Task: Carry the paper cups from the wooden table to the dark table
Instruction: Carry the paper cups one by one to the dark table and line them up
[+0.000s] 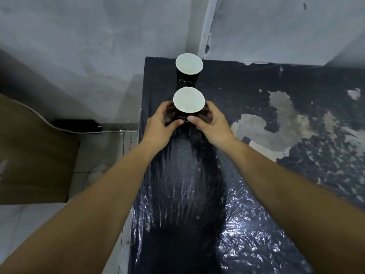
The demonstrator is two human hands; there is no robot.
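Forearms (110, 196) reach out from my bottom edge, both stretched forward over the dark table (256, 224), which I take as my landmark. Nearest me the table wears a crinkled, shiny plastic film; further along and to the right the dark coating has flaked off in pale patches (286, 119).

Toward the table's far left corner my left hand (160, 125) and right hand (212, 123) meet on one paper cup (189, 100). Both hands grip it, fingers curled round its dark sides from left and right, thumbs nearly touching on the side facing me. It stands upright, its pale inside showing. I cannot tell whether its base rests on the table or hangs just above it, because my hands hide the bottom.

Just behind it, closer to the table's far edge, a second cup (189, 65) stands upright on the table, untouched. The two look close together, front to back; I cannot tell if they touch.

Left of the table, lower down, sits a brown board (33, 155) with a pale cable (65, 128) running over it toward a black box (76, 125) on the floor. Behind the table rises a grey wall (98, 36).
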